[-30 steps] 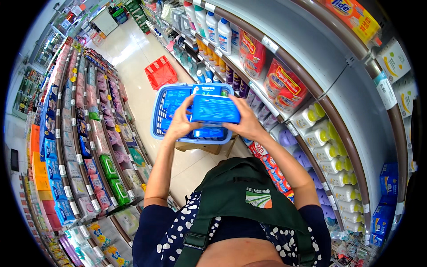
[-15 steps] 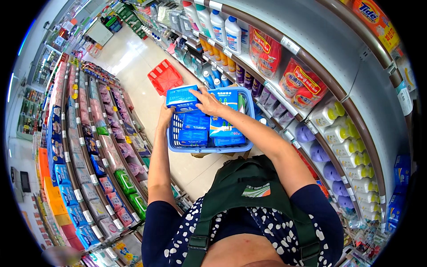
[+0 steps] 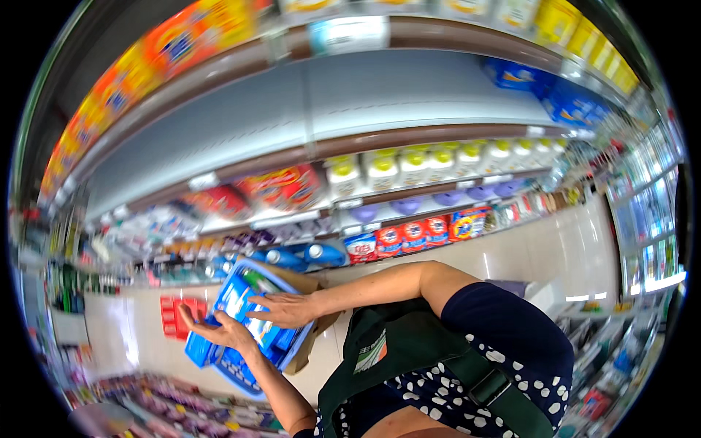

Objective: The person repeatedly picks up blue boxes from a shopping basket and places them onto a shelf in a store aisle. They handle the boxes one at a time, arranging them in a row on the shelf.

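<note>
Fingers (image 3: pixel 197 327) of the left hand (image 3: pixel 228 334) were splayed, closed on nothing visible; right hand (image 3: pixel 283 309) lay flat with fingers extended, clasping nothing, over blue cartons (image 3: pixel 234 298). Couldn't tell whether the fingertips touched or only hovered; blur. Cartons sat in a blue plastic basket (image 3: pixel 235 371), with another blue carton (image 3: pixel 197 352) at its left edge, under the left hand; inside or over the rim was unclear. Handling, judged by look: cartons probably light, stiff paperboard, smooth and slightly slippery, corners likely to crush if squeezed hard. Best hold seemed thumb against fingers across two opposite sides, or both palms on the ends, not pressing the middle of a broad panel. Brown cardboard box (image 3: pixel 312 347) showed beside and below the basket. Red plastic basket (image 3: pixel 175 318) was on the floor to the left. Farther out: blue bottles (image 3: pixel 321 254) and red detergent bags (image 3: pixel 414 233) low down, yellow-capped white bottles (image 3: pixel 412 168) higher, blue packs (image 3: pixel 517 74) upper right, orange detergent packs (image 3: pixel 175 45) upper left.
</note>
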{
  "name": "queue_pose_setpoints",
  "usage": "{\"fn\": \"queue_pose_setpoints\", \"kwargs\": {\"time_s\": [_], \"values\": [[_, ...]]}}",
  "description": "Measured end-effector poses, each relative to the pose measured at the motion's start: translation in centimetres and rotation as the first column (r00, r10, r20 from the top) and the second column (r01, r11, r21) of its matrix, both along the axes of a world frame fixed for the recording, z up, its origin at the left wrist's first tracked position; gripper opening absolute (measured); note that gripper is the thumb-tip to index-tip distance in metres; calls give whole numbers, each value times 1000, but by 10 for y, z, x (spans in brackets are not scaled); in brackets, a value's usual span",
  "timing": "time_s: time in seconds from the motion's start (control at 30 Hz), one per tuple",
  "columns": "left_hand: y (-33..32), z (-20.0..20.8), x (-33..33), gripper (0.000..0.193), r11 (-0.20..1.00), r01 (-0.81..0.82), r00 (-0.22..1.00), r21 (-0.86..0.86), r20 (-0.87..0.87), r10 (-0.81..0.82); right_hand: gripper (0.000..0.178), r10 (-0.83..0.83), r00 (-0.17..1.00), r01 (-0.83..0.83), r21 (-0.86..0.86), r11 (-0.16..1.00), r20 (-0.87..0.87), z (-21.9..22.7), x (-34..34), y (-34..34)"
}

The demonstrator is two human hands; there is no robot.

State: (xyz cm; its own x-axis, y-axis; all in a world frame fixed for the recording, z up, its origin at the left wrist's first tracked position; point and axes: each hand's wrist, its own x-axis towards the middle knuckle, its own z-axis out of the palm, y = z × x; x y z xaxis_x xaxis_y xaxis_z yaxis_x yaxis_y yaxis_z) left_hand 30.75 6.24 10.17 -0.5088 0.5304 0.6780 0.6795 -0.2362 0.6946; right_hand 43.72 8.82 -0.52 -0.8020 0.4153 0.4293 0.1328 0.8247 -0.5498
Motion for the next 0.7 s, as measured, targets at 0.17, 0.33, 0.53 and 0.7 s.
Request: {"fn": "queue_pose_setpoints", "kwargs": {"time_s": [0.17, 0.33, 0.53, 0.7], "values": [[51, 22, 150, 56, 853, 521, 853, -18, -13, -522, 58, -300, 940, 301, -15, 953, -165, 78, 164, 13], [85, 84, 313, 54, 540, 834, 488, -114, -305, -818, 44, -619, 624, 781, 379, 496, -476, 132, 363, 22], [149, 134, 490, 71, 33, 954, 39, -298, 13, -999, 52, -834, 26, 997, -44, 60, -551, 217, 573, 48], [204, 147, 605, 73, -24, 976, 34, -215, 262, -964, 49, -880, 66, 906, -341, 249, -470, 220, 676, 84]]}}
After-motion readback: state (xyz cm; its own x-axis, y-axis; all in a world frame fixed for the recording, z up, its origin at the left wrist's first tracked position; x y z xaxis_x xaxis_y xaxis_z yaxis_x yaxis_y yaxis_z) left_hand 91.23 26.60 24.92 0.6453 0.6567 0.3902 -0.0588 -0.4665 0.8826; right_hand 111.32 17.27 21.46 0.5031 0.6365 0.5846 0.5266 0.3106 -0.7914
